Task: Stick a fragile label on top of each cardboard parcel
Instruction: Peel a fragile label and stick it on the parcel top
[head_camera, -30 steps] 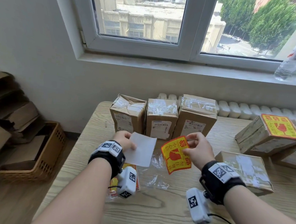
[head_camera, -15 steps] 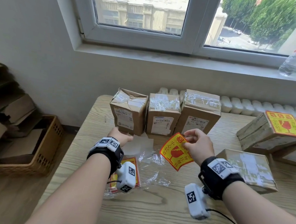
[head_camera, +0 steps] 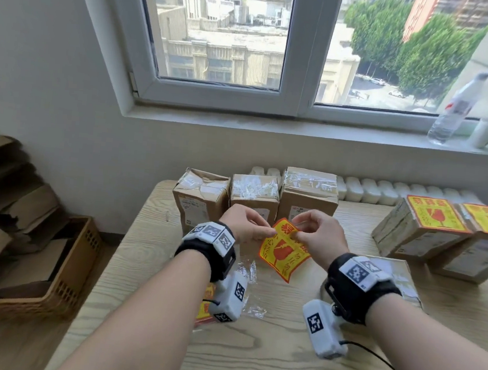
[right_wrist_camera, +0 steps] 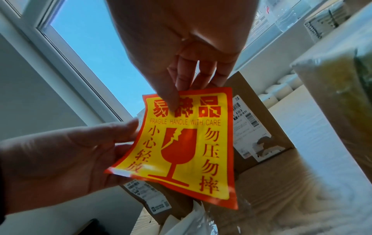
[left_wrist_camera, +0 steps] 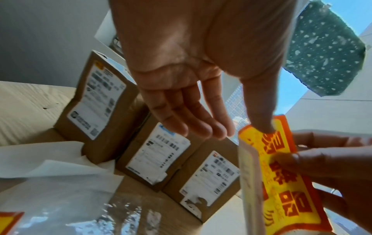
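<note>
Both hands are raised above the worktop (head_camera: 250,349) with one yellow-and-red fragile label (head_camera: 284,252) held between them. The right hand (head_camera: 318,236) pinches the label's top edge between thumb and fingertips, and the label hangs down from it, slightly curled. The left hand (head_camera: 245,223) meets the label's left edge, thumb on its face, the other fingers nearly straight and spread behind it. Just beyond the hands three unlabelled cardboard parcels (head_camera: 255,193) stand upright in a row, touching side to side. Well off to the right of the right hand lie two parcels already bearing labels (head_camera: 433,213). Below the left hand, crumpled clear wrapping (head_camera: 248,271) and white backing paper (left_wrist_camera: 50,167) lie on the worktop.
</note>
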Tool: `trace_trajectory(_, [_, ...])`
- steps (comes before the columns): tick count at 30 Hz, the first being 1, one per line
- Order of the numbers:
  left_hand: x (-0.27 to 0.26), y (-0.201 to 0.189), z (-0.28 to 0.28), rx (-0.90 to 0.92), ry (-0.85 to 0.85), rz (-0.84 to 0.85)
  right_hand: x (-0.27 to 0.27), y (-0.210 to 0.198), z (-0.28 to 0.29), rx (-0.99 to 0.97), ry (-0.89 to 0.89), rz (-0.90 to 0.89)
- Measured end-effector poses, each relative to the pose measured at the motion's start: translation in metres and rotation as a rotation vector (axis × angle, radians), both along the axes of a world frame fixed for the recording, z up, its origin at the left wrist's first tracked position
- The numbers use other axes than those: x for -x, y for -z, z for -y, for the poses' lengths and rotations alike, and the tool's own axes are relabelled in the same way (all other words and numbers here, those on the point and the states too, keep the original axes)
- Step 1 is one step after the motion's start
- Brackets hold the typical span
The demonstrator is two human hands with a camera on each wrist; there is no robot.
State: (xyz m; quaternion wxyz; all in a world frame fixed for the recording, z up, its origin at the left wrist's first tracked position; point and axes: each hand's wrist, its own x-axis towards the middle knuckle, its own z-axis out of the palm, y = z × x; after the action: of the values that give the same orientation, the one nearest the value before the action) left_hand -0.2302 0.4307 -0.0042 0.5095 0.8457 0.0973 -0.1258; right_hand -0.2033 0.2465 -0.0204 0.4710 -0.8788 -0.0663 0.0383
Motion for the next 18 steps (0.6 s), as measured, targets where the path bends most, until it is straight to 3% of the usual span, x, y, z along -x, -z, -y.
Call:
trace_trajectory(9, [0.006,-0.03,0.044,0.034,-0.091,0.046,0.009,-0.034,0.044,-0.026,0.0,0.094])
trace_trajectory(14, [0.008,-0.041,0.067,0.194,-0.211,0.106,0.004,-0.043,0.084,-0.052,0.142,0.054])
trace_trajectory(18, [0.003,-0.039,0.089,0.326,-0.303,0.126,0.004,-0.043,0.114,-0.146,0.105,-0.074])
